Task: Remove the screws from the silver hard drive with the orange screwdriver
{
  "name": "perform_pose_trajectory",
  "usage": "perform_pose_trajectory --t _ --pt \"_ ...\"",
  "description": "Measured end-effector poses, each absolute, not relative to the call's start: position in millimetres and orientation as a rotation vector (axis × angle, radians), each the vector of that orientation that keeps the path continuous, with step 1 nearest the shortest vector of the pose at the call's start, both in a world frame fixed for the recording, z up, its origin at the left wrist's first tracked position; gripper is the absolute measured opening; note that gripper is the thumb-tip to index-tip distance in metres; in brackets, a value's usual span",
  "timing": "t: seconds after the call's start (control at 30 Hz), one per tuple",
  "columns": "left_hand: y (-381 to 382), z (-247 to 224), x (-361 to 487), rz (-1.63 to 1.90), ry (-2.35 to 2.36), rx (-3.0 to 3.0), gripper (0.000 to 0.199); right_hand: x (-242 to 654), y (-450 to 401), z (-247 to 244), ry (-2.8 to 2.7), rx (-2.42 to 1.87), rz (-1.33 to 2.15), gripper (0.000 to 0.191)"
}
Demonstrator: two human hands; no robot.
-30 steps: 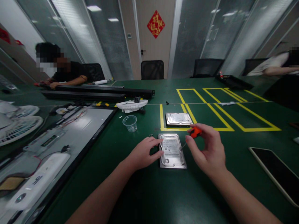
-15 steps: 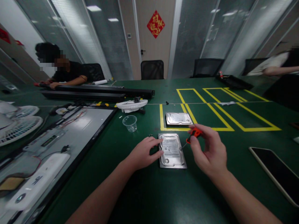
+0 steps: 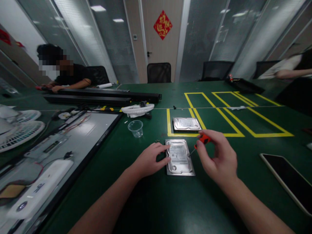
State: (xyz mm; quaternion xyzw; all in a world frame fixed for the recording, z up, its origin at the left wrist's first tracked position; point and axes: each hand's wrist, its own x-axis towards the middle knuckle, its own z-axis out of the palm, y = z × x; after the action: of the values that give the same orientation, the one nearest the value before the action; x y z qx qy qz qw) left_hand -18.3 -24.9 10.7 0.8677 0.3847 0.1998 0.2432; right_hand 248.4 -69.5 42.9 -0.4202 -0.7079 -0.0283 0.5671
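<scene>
A silver hard drive (image 3: 180,157) lies flat on the green table in front of me, label side up. At its left edge, the thumb and forefinger of my left hand (image 3: 152,159) are spread apart, their tips resting on the metal. My right hand (image 3: 219,156) is closed around the red-and-black handle of a screwdriver (image 3: 204,139). The thin shaft slants down left, and its tip meets the right edge of the drive near the middle. Just behind lies a second hard drive (image 3: 187,124), partly inside a yellow tape outline.
A clear plastic cup (image 3: 136,129) and a white fan part (image 3: 137,110) stand left of the drives. A large opened panel (image 3: 97,130) fills the left side. At right lies a phone-like tablet (image 3: 287,178). Beyond long black bars (image 3: 102,97) sits a person (image 3: 73,76).
My right fingers and the screwdriver handle have shifted very slightly. My left hand and both hard drives stay in place.
</scene>
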Motion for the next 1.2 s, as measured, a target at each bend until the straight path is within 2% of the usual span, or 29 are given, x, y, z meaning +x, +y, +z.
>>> perform_pose_trajectory --t 0.17,0.47,0.83,1.07,1.2 --pt "-25.1 11.4 -18.3 0.541 1.053 2.369 0.050 248.2 -70.9 40.6 -1.660 -1.006 0.062 0.054" --pt "-25.0 10.7 -19.0 0.531 1.060 2.360 0.051 248.0 -68.0 48.6 -1.679 -1.012 -0.188 0.049" --pt "-25.0 10.1 -19.0 0.548 1.049 2.364 0.050 246.8 -71.5 30.9 -1.568 -1.014 0.169 0.052" --pt "-25.0 10.7 -19.1 0.551 1.046 2.371 0.050 249.8 -67.2 40.9 -1.645 -0.997 -0.082 0.055" --pt "-25.0 10.9 -19.0 0.545 1.057 2.366 0.051 249.4 -67.4 47.6 -1.669 -1.008 -0.202 0.049"
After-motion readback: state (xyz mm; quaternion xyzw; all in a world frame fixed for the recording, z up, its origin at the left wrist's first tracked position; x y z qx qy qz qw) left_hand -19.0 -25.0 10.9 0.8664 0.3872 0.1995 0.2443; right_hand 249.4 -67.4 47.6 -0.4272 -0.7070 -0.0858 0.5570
